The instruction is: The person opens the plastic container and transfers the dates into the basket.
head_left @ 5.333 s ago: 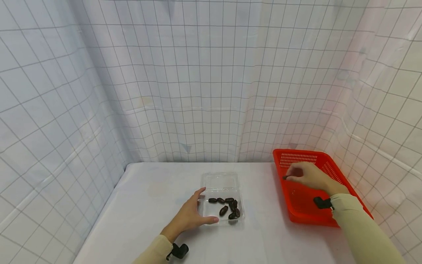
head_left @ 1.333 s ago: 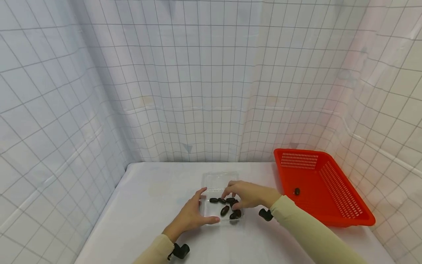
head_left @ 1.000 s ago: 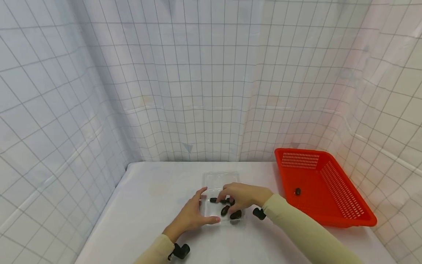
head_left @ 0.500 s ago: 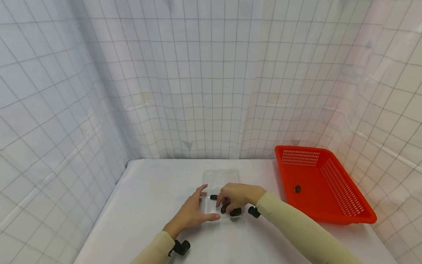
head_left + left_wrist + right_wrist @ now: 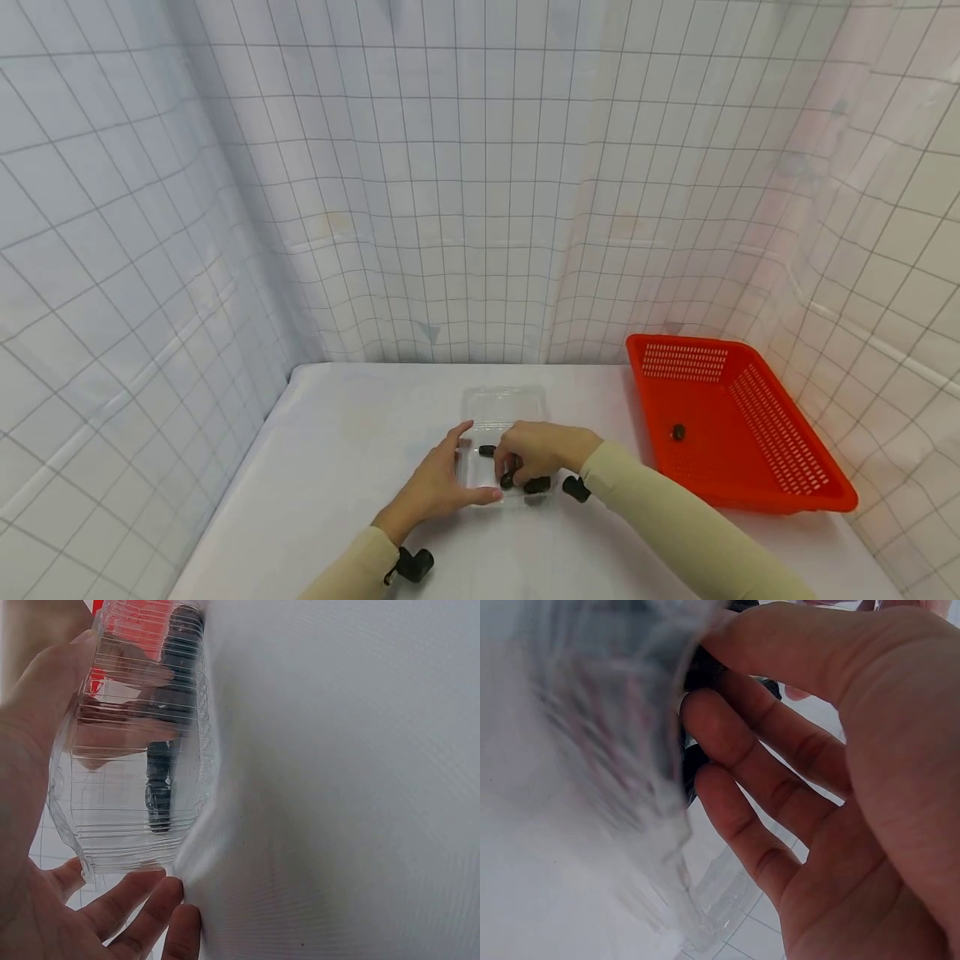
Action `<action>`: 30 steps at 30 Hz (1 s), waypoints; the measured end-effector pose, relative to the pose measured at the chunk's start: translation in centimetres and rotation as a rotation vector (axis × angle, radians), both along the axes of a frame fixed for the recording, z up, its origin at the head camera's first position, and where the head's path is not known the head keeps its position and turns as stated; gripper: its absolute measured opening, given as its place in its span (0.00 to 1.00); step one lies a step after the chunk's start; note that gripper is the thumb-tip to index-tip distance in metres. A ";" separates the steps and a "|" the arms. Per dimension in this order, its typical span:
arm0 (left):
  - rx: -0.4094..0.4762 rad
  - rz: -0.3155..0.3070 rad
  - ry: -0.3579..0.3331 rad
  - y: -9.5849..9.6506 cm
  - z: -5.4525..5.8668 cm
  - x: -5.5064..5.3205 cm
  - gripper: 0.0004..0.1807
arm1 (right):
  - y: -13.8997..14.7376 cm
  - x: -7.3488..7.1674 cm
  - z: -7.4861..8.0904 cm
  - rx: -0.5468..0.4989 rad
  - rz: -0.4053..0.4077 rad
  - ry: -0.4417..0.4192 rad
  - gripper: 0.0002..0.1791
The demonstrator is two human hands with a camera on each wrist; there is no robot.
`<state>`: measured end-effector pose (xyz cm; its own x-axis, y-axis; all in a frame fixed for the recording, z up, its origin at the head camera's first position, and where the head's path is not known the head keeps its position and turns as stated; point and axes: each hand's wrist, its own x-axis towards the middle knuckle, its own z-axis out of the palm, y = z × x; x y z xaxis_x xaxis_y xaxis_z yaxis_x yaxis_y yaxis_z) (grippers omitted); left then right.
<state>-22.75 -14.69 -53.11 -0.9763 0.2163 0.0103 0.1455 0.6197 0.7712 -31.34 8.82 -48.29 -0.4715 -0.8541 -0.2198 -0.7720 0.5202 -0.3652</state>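
A clear plastic clamshell box (image 5: 480,477) lies on the white table with its lid (image 5: 504,406) folded back. My left hand (image 5: 437,483) grips the box's left side, thumb at the front edge and fingers toward the back; in the left wrist view the thumb lies over the rim of the clear box (image 5: 112,787). Inside are several dark, wrinkled dates (image 5: 537,485). My right hand (image 5: 540,450) reaches into the box, thumb and fingertips pinching a dark date (image 5: 507,481). In the right wrist view, the bent fingers of the right hand (image 5: 780,765) partly hide the dates.
A red plastic basket (image 5: 750,467) with slotted walls stands at the right of the table, one date (image 5: 678,432) on its floor. White grid-patterned sheets (image 5: 480,208) hang at the back and both sides.
My right hand has come from over the basket, where it held a date, into the box; one date now lies in the basket. Lately it shifted left and its fingers closed on another date.
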 end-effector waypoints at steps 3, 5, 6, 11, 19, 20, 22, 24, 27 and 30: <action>0.001 0.001 0.008 0.0 0.0 0.0 0.71 | 0.0 -0.1 -0.1 -0.005 0.003 0.002 0.12; 0.002 0.000 0.011 0.0 0.0 0.1 0.71 | 0.0 -0.1 -0.1 -0.007 0.006 0.008 0.12; 0.001 0.001 0.011 0.0 0.0 0.1 0.71 | 0.0 -0.1 -0.2 -0.009 0.006 0.007 0.12; 0.006 -0.001 0.003 -0.1 0.1 0.2 0.71 | 0.2 0.1 -0.1 -0.025 0.010 0.000 0.11; 0.019 -0.009 0.004 -0.1 0.1 0.3 0.71 | 0.2 0.2 -0.1 -0.061 -0.002 -0.028 0.12; 0.020 -0.010 0.005 -0.1 0.0 0.2 0.71 | 0.2 0.1 -0.1 -0.064 -0.006 -0.031 0.12; 0.020 -0.010 0.006 -0.1 0.0 0.2 0.71 | 0.3 0.1 -0.2 -0.070 -0.010 -0.034 0.12; 0.018 -0.010 0.006 -0.1 0.0 0.2 0.71 | 0.4 0.0 -0.4 -0.076 -0.012 -0.034 0.12; 0.018 -0.011 0.001 -0.1 -0.1 0.1 0.71 | 0.5 0.0 -0.7 -0.079 -0.017 -0.030 0.11; 0.022 -0.013 -0.007 -0.1 0.0 0.2 0.71 | 0.6 0.1 -0.8 -0.080 -0.029 -0.035 0.11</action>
